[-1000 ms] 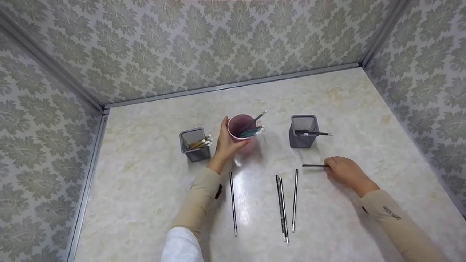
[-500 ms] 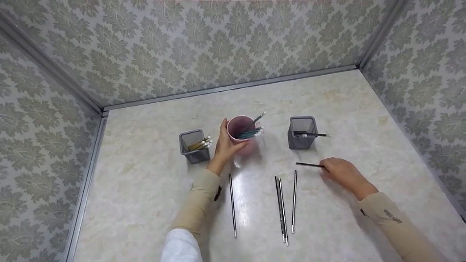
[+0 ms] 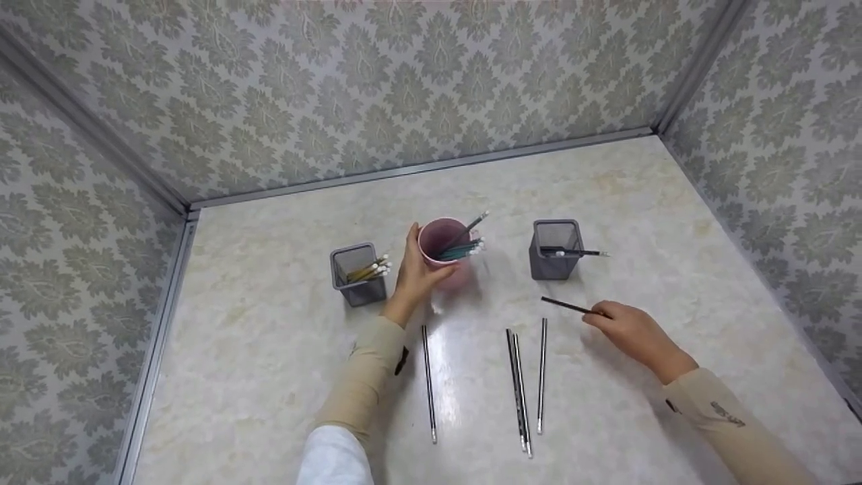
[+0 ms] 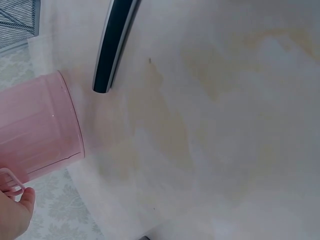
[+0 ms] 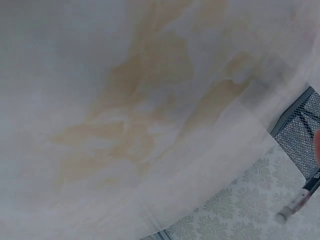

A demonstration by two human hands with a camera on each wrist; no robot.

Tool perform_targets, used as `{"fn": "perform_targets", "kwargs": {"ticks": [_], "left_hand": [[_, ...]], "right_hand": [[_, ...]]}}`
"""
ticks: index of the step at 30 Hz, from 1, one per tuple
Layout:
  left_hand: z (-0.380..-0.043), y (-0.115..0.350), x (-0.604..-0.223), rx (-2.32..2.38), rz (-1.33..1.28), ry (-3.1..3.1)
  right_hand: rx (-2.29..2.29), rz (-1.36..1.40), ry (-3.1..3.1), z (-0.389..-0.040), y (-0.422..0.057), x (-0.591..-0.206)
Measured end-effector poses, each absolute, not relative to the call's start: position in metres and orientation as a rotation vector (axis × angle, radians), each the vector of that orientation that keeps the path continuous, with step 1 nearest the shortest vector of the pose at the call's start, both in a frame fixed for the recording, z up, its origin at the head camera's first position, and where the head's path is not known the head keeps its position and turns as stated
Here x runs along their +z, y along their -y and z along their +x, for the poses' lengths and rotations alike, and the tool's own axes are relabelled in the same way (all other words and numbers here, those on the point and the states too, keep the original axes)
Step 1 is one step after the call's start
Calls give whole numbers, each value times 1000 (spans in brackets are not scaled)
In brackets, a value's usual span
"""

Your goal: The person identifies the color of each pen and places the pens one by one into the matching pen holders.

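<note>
My left hand [image 3: 412, 277] grips a pink cup [image 3: 436, 233] from its left side, fingers and thumb around it. Several teal pencils [image 3: 459, 252] with white ends lean inside toward its right rim. In the left wrist view, fingertips [image 4: 27, 197] meet the handle of the pink cup. My right hand [image 3: 636, 337] pinches a black pencil [image 3: 563, 304] near one end; the other end points left, just in front of the right mesh pencil holder [image 3: 553, 267]. The pencil's pale tail end [image 5: 295, 206] shows in the right wrist view.
Several black striped pencils [image 3: 541, 377] lie on the table [image 3: 256, 377] between my arms. The right holder contains dark pencils [image 3: 586, 253]. Left of the cup stands another mesh holder [image 3: 363, 294] with yellow pencils [image 3: 363, 273]. Patterned walls [image 3: 431, 81] enclose the table's back and sides.
My right hand has shifted left, and the pencil in it has turned from level to slanting, its far end up and left. The left hand keeps hold of the cup.
</note>
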State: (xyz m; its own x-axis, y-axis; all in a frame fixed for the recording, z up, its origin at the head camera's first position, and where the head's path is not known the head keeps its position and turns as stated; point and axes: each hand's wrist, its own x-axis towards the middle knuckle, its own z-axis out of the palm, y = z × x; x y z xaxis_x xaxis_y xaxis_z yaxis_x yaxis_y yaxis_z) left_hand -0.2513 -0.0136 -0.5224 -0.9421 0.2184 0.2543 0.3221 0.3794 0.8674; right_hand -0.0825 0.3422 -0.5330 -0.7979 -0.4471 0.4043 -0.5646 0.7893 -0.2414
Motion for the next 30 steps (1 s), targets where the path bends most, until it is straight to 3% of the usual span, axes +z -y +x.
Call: {"fn": "perform_targets", "kwargs": {"ticks": [5, 18, 30], "left_hand": [[-251, 15, -522, -1597, -513, 2533], [-252, 14, -522, -1591, -507, 2548], [-252, 14, -522, -1571, -526, 2539]], "right_hand": [[317, 933, 2392, -84, -341, -534], [315, 938, 2350, -84, -341, -534], [347, 893, 2329, -92, -341, -513]]}}
